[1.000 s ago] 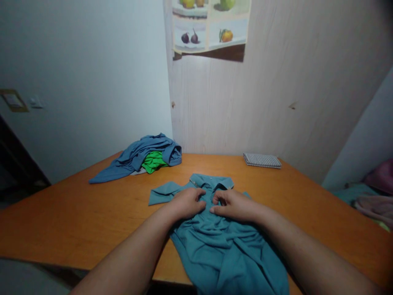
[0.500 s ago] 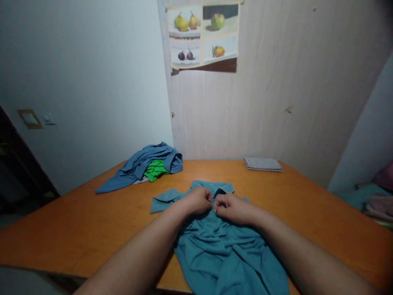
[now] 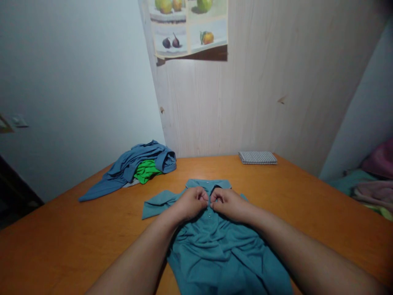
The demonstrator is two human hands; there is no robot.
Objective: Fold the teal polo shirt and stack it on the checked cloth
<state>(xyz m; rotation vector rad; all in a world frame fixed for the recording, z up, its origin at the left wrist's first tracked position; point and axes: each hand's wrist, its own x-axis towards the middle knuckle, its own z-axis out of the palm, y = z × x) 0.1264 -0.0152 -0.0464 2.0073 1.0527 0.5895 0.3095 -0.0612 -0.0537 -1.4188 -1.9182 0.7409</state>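
Note:
A teal collared shirt [image 3: 215, 246] lies front up, its collar away from me and its lower part bunched towards me. Just below the collar, my left hand [image 3: 195, 201] pinches the left side of the front opening. Close beside it, my right hand [image 3: 227, 203] pinches the other side, near a dark patch at the neck. A small button [image 3: 209, 214] shows on the placket below my fingertips. One sleeve [image 3: 156, 203] sticks out to the left; the other is mostly behind my right hand. What exactly sits between the fingertips is too small to see.
A heap of blue clothing [image 3: 135, 164] with a bright green cloth [image 3: 147, 171] lies at the back left of the orange table [image 3: 76, 237]. At the back right rests a folded striped cloth [image 3: 258, 157]. A fruit poster [image 3: 190, 28] hangs on the wall behind.
The view has turned slightly to the right and down. Both hands remain at the shirt's front opening, and the fingertips have shifted a little against the fabric.

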